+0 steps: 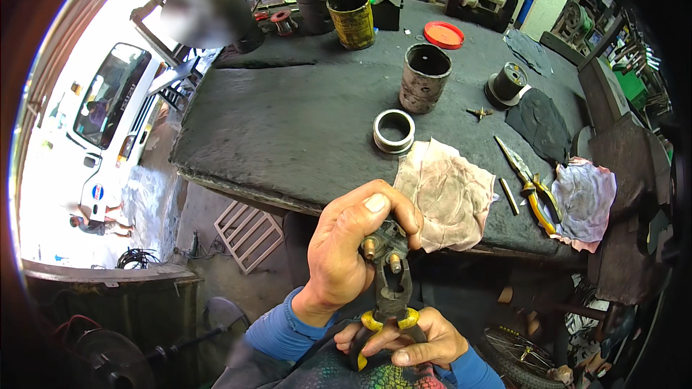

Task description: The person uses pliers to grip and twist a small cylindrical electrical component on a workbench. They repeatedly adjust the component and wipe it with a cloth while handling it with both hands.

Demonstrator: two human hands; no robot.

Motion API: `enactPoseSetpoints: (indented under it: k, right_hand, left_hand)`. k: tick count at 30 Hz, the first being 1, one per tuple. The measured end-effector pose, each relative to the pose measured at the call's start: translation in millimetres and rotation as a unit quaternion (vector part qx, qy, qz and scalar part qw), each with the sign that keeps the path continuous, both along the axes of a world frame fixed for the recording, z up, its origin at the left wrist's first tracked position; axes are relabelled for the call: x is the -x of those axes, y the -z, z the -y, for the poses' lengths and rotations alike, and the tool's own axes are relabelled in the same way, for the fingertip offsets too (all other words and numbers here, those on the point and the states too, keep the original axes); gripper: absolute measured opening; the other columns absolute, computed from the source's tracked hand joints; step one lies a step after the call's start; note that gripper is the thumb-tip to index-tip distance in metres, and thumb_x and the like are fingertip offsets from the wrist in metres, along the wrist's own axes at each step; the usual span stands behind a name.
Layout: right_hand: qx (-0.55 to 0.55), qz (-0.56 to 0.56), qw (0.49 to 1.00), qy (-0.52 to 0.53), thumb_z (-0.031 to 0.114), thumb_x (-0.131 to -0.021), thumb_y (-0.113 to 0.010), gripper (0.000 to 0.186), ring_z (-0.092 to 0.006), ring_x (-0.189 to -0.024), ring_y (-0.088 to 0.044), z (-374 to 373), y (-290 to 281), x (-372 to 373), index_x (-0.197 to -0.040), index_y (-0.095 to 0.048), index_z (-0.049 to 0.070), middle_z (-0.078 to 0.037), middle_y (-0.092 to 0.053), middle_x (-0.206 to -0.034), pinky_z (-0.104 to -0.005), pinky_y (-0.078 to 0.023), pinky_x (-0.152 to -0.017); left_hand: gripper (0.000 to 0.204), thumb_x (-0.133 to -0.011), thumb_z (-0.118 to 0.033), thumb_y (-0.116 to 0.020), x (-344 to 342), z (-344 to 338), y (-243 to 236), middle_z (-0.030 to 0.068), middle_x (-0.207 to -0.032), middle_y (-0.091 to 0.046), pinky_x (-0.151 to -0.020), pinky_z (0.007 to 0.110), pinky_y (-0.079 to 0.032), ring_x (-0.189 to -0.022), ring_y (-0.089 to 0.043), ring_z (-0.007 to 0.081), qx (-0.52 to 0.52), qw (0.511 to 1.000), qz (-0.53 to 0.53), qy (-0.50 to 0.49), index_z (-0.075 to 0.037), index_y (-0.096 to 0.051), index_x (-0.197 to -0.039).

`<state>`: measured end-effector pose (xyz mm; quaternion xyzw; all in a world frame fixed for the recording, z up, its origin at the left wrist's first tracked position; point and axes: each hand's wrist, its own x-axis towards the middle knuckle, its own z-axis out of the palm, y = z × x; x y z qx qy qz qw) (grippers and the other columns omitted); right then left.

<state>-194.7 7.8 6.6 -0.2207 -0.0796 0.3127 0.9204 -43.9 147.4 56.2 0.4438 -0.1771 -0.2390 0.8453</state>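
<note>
In front of my chest, my left hand [342,234] is closed around a small dark metal part [393,240] with two brass-coloured studs. My right hand [432,338] grips a pair of pliers [393,305] by its yellow and black handles. The jaws point up and meet the underside of the part; whether they bite on it I cannot tell. Just beyond, on the bench, lie a stained pink cloth [447,198] and a metal ring [394,145]. A worn, hollow metal cylinder [422,91] stands upright behind the ring.
A dark workbench [281,115] spreads ahead. Long-nose pliers [537,191], a short rod [509,196] and a second cloth [582,198] lie at its right. Farther back are a yellow can [352,25], a red lid [444,34] and a black cylindrical part [510,81]. A wooden slatted frame [249,236] lies below left.
</note>
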Motion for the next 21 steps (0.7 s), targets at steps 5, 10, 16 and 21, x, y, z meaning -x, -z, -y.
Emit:
enactPoseSetpoints:
  k: [5, 10, 16, 21]
  right_hand:
    - [-0.003, 0.008, 1.000, -0.009, 0.007, -0.098, -0.071, 0.040, -0.0413, -0.148, -0.046, 5.3, 4.9, 1.3, -0.134, -0.066, -0.011, -0.029, -0.049, -0.156, -0.0527, -0.033, -0.126]
    - [-0.004, -0.005, 1.000, -0.002, 0.008, -0.098, -0.071, 0.040, -0.0411, -0.149, -0.044, 8.1, 8.5, 4.5, -0.133, -0.066, -0.011, -0.028, -0.050, -0.155, -0.0529, -0.032, -0.126]
    - [-0.009, -0.025, 1.000, 0.009, 0.012, -0.098, -0.073, 0.040, -0.0370, -0.141, -0.051, 6.1, 14.8, 11.0, -0.130, -0.068, -0.011, -0.027, -0.052, -0.150, -0.0484, -0.039, -0.121]
    - [-0.008, -0.024, 1.000, 0.015, 0.023, -0.099, -0.074, 0.043, -0.0346, -0.138, -0.051, -0.4, 16.0, 11.0, -0.129, -0.070, -0.008, -0.024, -0.054, -0.145, -0.0450, -0.042, -0.116]
  left_hand:
    - [0.041, -0.104, -0.030, -0.045, 2.3, 2.1, -1.1, 0.0155, -0.087, -0.066, -0.073, 0.031, -0.049, -0.078, -0.061, 0.0184, -0.036, 0.999, 0.016, 0.002, 0.004, -0.065, -0.093]
    - [0.043, -0.104, -0.033, -0.043, 5.0, 13.0, 3.5, 0.0208, -0.078, -0.065, -0.060, 0.031, -0.048, -0.068, -0.060, 0.0201, -0.060, 0.997, 0.032, -0.029, 0.003, -0.063, -0.089]
    - [0.044, -0.103, -0.034, -0.044, 2.8, 12.5, 6.3, 0.0221, -0.079, -0.065, -0.062, 0.032, -0.048, -0.068, -0.061, 0.0211, -0.069, 0.996, 0.046, 0.008, 0.003, -0.063, -0.089]
    - [0.044, -0.103, -0.034, -0.044, 5.4, 13.1, 9.1, 0.0221, -0.078, -0.065, -0.062, 0.031, -0.048, -0.067, -0.061, 0.0211, -0.074, 0.996, 0.044, 0.007, 0.003, -0.063, -0.088]
